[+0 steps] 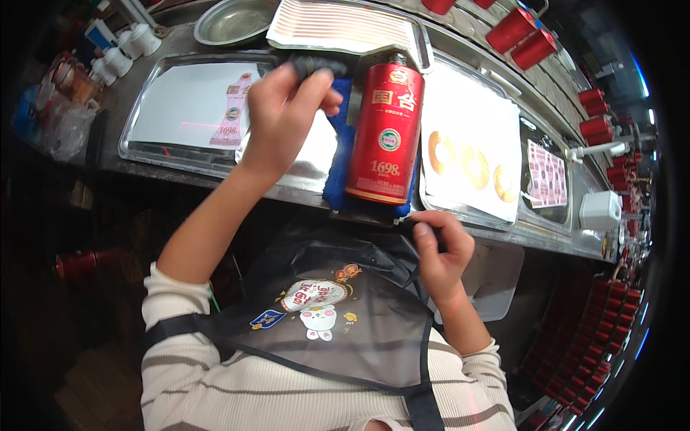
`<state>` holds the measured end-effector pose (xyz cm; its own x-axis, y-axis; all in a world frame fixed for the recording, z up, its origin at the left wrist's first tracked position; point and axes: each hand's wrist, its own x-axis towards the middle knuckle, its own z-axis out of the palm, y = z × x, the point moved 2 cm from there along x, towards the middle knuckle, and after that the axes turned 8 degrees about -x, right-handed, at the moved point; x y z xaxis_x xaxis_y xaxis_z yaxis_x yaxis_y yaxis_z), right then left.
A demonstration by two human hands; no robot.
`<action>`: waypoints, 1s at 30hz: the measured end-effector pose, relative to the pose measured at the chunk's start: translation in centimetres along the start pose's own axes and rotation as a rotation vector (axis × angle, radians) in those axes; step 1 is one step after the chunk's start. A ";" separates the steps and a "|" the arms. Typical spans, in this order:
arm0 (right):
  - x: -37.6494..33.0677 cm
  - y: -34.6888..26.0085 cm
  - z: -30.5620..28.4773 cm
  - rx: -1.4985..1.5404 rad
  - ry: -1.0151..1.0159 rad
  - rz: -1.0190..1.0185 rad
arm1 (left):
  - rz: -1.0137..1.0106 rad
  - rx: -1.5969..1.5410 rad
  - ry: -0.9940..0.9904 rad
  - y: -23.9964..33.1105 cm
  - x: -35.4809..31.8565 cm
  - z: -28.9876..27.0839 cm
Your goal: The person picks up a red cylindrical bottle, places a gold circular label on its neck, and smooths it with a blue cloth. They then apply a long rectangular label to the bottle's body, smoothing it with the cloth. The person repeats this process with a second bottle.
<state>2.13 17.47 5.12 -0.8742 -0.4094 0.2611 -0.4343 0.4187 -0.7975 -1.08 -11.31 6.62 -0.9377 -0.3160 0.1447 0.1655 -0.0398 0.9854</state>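
The left hand [282, 115], fingers curled beside a dark item [313, 66], is raised left of a red bottle [388, 129]. The bottle rests on a blue cloth [336, 172], neck pointing away. The right hand [447, 255] is near the counter's front edge. 1 pink label [230, 118] lies leftward; 3 gold pieces [474, 169] lie rightward on a white sheet [471, 118].

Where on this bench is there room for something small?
Narrow bare steel counter shows between the metal bowl and white bottles, and left of the left tray. The white sheet in that tray is bare left of the pink decal. Crowded: the centre, where the red bottle rests on the blue towel, left hand and right hand close by.
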 end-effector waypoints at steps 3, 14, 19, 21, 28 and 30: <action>0.7 1.4 0.4 -0.017 0.089 0.065 | 0.107 0.347 0.084 -1.0 5.9 2.3; 1.1 4.0 5.1 0.115 -0.106 -0.048 | -0.071 0.155 -0.045 -9.0 9.6 6.2; -0.6 -1.3 6.4 0.141 -0.288 -0.158 | 0.067 0.032 -0.094 0.2 -0.5 -7.1; 1.0 -3.7 8.2 -0.052 -0.452 -0.236 | 0.111 0.043 -0.048 3.5 -6.0 -14.2; 6.5 -14.0 15.0 -0.233 -0.743 -0.301 | 0.212 0.622 0.853 14.6 -29.3 -31.7; 6.3 -14.1 13.5 -0.190 -0.689 -0.269 | 0.220 1.186 1.101 14.7 -33.6 -38.3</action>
<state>5.71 -1.96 10.70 -0.4274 -0.9039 -0.0147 -0.6971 0.3398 -0.6313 44.52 -37.56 12.79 -0.1847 -0.7227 0.6660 -0.5427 0.6400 0.5440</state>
